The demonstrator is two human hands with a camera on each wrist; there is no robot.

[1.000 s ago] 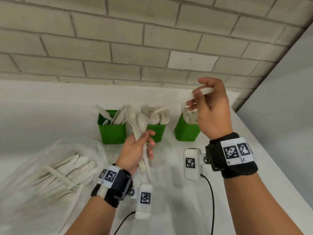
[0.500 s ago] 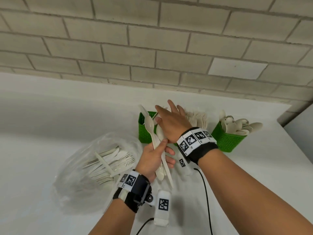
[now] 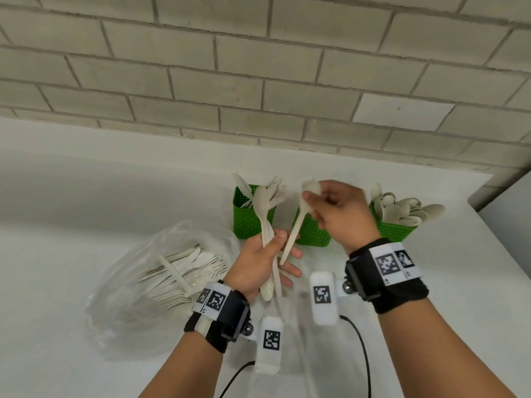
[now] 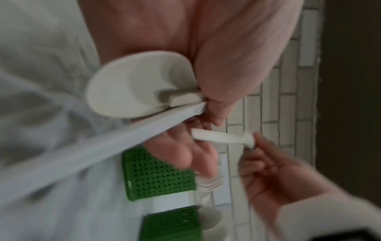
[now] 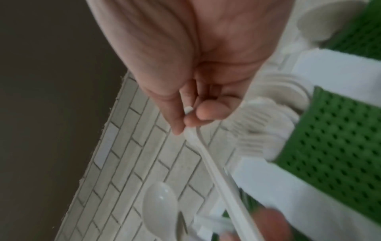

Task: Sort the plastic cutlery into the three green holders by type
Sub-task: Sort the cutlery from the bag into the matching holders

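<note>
Fork (image 3: 298, 222) comes out of the left hand (image 3: 258, 265) bundle (image 3: 265, 234), the right hand (image 3: 336, 214) pinching its head. Left grip stays curled round the rest. Drop it handle-down into the middle holder (image 3: 313, 234), at twelve o'clock of the left hand.

Flat white table (image 3: 86, 196), three green perforated plastic holders (image 3: 248, 222) at twelve o'clock, clear crumpled plastic bag (image 3: 138, 282) of white cutlery at nine o'clock
</note>
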